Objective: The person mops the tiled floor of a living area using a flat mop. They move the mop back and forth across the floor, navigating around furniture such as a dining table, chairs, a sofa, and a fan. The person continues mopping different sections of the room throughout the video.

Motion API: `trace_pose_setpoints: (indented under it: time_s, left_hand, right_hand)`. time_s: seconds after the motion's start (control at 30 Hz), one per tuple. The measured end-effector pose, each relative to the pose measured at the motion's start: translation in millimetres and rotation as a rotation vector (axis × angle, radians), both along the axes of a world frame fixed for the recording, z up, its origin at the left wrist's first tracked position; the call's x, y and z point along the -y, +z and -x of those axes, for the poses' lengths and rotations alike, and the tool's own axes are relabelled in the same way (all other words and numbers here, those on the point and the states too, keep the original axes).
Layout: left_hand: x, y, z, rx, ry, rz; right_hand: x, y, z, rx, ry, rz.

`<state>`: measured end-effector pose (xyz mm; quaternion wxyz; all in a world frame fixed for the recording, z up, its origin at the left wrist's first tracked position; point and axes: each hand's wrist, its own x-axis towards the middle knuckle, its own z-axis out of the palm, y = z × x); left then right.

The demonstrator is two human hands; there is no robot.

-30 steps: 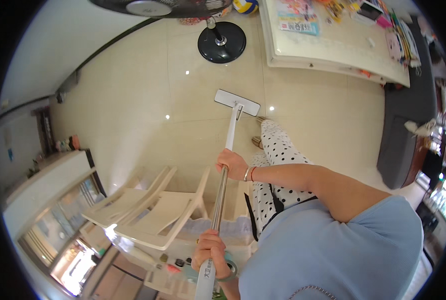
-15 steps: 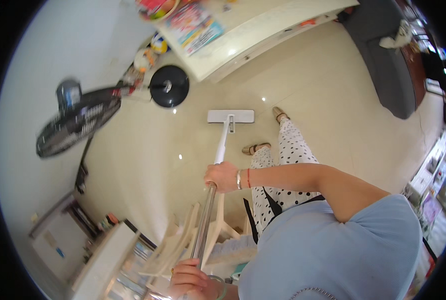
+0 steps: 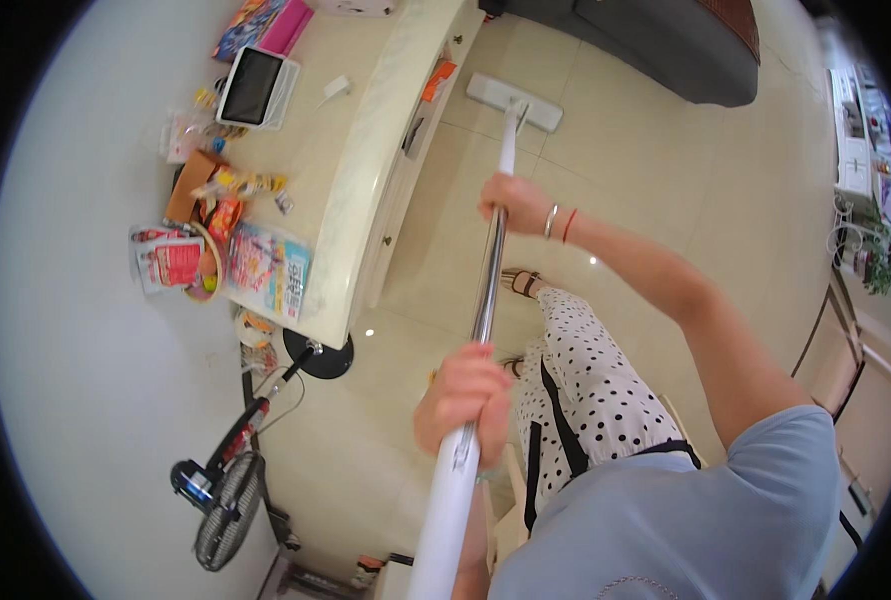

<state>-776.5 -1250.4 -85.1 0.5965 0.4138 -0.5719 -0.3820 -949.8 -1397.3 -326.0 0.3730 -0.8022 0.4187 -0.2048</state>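
A flat mop with a white and silver pole runs from the lower edge of the view up to its pale rectangular mop head. That head lies flat on the tiled floor between the cabinet and the grey sofa. My right hand, with a bangle and a red string at the wrist, is closed around the lower part of the pole. Higher on the pole, close to me, my left hand wraps round it where the silver tube meets the white grip; it is slightly blurred.
A long cream cabinet on the left carries a tablet-like screen, magazines and a basket of snacks. One drawer holds something orange. A standing fan is by the wall. The grey sofa stands at the far side.
The mop head has moved farther away and to the right, alongside the cabinet. Both hands still grip the pole and have risen in view. My view has turned and shifted, showing more of the cabinet.
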Motion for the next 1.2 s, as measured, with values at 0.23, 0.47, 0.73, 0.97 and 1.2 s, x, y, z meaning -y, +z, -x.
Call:
trace_pose_setpoints:
  time_s: [0.23, 0.47, 0.73, 0.97, 1.2]
  left_hand:
    - [93, -94, 59, -0.034, -0.037, 0.044]
    - [21, -86, 31, 0.049, 0.073, -0.069]
    - [-135, -9, -13, 0.163, 0.306, -0.292]
    - [-282, 56, -35, 0.147, 1.003, -0.547]
    - [-312, 130, -49, 0.861, 0.825, -0.687]
  right_hand:
    - [113, -76, 64, -0.193, -0.186, 0.000]
    - [50, -78, 21, -0.134, -0.011, 0.055]
    - [-111, -39, -72, 0.031, 0.135, -0.040]
    - [-274, 6, -147, -0.158, 0.465, -0.120]
    - [-335, 72, -166, -0.125, 0.732, -0.416]
